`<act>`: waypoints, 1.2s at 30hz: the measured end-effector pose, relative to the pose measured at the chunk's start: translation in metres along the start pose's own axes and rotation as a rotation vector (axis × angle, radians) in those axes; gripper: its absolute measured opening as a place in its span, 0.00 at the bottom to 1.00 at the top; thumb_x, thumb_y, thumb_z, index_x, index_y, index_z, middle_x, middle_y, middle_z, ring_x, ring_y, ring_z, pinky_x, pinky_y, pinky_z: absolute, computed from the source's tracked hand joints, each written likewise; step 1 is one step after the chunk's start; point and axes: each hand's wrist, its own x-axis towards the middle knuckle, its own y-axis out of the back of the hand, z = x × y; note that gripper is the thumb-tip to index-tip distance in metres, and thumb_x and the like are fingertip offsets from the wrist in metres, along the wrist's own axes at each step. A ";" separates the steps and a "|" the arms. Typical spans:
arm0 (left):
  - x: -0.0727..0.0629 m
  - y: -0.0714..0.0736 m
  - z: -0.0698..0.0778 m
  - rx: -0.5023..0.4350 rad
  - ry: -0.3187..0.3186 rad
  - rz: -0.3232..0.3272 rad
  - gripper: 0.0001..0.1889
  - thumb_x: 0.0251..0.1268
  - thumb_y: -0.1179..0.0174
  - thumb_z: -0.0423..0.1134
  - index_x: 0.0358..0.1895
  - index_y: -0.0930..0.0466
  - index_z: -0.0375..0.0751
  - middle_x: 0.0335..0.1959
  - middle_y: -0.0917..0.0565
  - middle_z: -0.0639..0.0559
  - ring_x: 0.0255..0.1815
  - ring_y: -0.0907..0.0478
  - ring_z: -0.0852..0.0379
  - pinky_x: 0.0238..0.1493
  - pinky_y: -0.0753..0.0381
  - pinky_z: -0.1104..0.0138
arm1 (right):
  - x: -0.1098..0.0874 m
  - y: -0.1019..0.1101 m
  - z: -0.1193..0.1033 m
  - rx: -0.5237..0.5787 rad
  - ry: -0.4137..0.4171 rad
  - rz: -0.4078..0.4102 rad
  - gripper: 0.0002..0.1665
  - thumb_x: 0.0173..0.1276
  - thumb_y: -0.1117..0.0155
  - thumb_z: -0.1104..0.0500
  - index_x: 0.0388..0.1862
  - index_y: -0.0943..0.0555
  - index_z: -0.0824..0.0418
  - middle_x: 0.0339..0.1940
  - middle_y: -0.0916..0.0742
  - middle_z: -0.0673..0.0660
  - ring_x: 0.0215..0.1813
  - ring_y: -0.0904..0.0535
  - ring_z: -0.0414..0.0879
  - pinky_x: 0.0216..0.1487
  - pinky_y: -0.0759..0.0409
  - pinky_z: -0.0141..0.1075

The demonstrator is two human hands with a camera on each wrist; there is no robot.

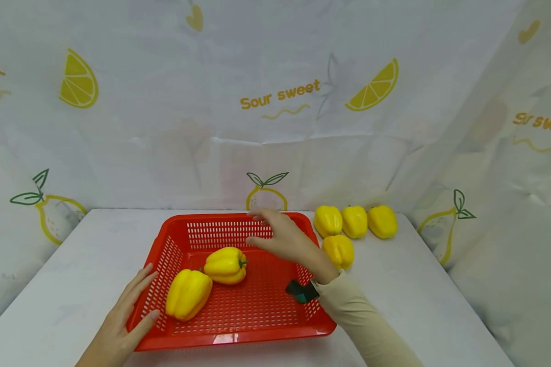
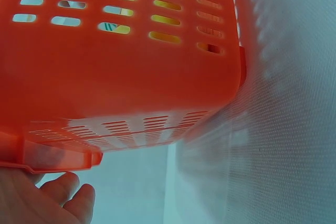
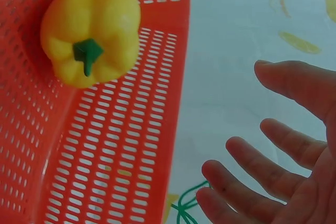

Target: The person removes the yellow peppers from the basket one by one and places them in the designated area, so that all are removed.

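A red plastic basket (image 1: 234,337) with slotted walls stands on the white table. Inside it, toward the left, lie two yellow bell peppers: one near the front left (image 1: 189,294) and one just behind it (image 1: 226,265), its green stem turned right. My left hand (image 1: 117,323) rests at the basket's left rim, fingers extended along it and thumb apart. Above the back right part of the basket hovers my right hand (image 1: 280,237), holding nothing, its fingers spread and slightly bent. In the right wrist view, that hand (image 3: 283,161) shows apart from the rim.
Several more yellow bell peppers sit on the table right of the basket, three in a back row (image 1: 354,222) and one in front (image 1: 339,252). A white cloth (image 1: 165,127) with lemon prints hangs behind the table. A dark band (image 1: 302,291) shows by my right wrist.
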 end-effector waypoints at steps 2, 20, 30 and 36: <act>0.000 0.000 0.000 0.002 0.003 0.000 0.36 0.64 0.37 0.32 0.75 0.38 0.49 0.78 0.44 0.64 0.72 0.52 0.83 0.58 0.51 0.93 | 0.002 -0.005 -0.001 0.009 -0.014 -0.022 0.33 0.67 0.31 0.52 0.69 0.28 0.59 0.66 0.21 0.56 0.65 0.24 0.54 0.65 0.24 0.48; 0.000 0.001 -0.001 0.009 0.011 -0.009 0.35 0.65 0.38 0.33 0.75 0.39 0.50 0.79 0.44 0.60 0.73 0.55 0.85 0.58 0.52 0.93 | 0.012 -0.038 0.003 -0.057 -0.041 -0.147 0.33 0.67 0.31 0.53 0.69 0.28 0.60 0.67 0.21 0.58 0.68 0.26 0.54 0.69 0.27 0.47; 0.000 0.000 -0.001 0.004 0.007 -0.004 0.35 0.65 0.37 0.33 0.75 0.38 0.50 0.78 0.44 0.63 0.73 0.54 0.84 0.58 0.51 0.94 | 0.014 -0.049 0.007 -0.143 -0.042 -0.213 0.33 0.66 0.30 0.51 0.68 0.27 0.56 0.67 0.21 0.53 0.69 0.27 0.48 0.71 0.29 0.44; 0.000 0.000 -0.001 0.008 0.012 -0.001 0.35 0.65 0.37 0.33 0.75 0.38 0.50 0.78 0.44 0.63 0.72 0.54 0.85 0.58 0.52 0.94 | 0.016 -0.054 0.007 -0.186 -0.044 -0.232 0.32 0.64 0.28 0.51 0.66 0.25 0.54 0.66 0.21 0.53 0.68 0.27 0.47 0.70 0.28 0.43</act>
